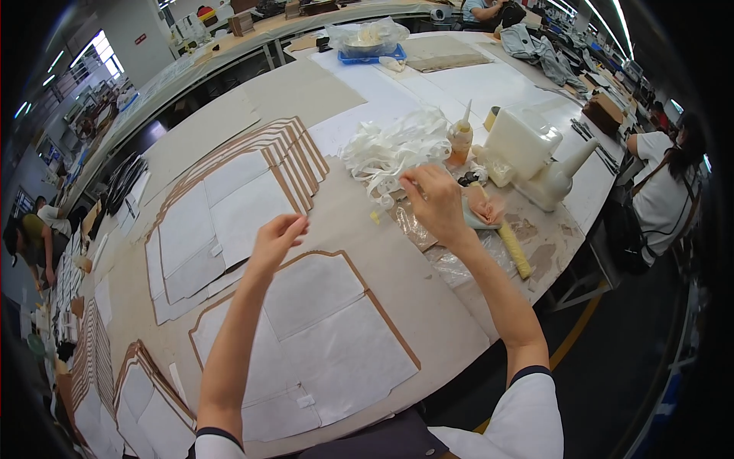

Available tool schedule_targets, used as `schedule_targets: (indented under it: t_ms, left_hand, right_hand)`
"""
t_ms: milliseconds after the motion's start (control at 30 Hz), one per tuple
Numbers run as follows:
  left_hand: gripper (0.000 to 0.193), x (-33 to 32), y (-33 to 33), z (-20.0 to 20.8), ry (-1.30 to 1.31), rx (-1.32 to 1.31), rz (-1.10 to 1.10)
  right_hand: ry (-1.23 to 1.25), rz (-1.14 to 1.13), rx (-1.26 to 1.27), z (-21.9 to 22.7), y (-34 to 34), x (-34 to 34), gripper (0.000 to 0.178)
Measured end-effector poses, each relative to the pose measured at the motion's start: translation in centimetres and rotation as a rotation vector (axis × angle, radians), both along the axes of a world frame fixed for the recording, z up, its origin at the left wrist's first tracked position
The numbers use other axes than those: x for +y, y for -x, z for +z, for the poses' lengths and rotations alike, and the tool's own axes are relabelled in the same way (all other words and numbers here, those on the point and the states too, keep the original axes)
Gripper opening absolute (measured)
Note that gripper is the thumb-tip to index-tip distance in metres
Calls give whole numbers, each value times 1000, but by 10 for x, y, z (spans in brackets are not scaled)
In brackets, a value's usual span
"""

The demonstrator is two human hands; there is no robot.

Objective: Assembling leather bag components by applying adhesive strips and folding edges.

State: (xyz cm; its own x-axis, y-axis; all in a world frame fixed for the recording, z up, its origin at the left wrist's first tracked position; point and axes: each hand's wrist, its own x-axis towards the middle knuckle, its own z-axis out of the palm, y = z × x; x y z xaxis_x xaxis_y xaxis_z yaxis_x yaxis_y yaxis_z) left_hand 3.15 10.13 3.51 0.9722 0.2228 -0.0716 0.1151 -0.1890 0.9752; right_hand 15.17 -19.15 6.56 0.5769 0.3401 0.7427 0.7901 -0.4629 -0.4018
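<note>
My left hand (280, 237) hovers over the gap between two groups of panels, its thumb and fingers pinched together. My right hand (434, 202) is raised in front of a tangled heap of white strips (401, 144), fingers also pinched. Whatever either pinch holds is too small to make out. Below my left hand lies a single white panel with brown edges (336, 336). Farther off, a stack of similar panels (222, 206) is fanned out so that its brown borders show in steps. An amber bottle with a pointed nozzle (460, 141) stands just beyond my right hand.
Right of my right hand are a translucent white container (521, 141), a white squeeze bottle (558, 180) and a yellow roll (514, 251). A blue tray (372, 55) sits at the far side. More panels (149, 398) lie at lower left. A person (661, 183) sits at right.
</note>
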Motion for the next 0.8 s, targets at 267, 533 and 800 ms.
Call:
schedule_targets:
  t_ms: [267,533,800]
  left_hand:
    - [34,-58,-149,-16,921,71,308]
    - [23,-5,-42,78,1273,-589,24]
    - [9,57,107,122,1295,-875,-111]
  right_hand:
    - [403,-17,-15,-32,-89,37,35]
    - [668,-214,-59,-55,-89,20,27]
    - [731,-249,-22,-64,-108,11,24]
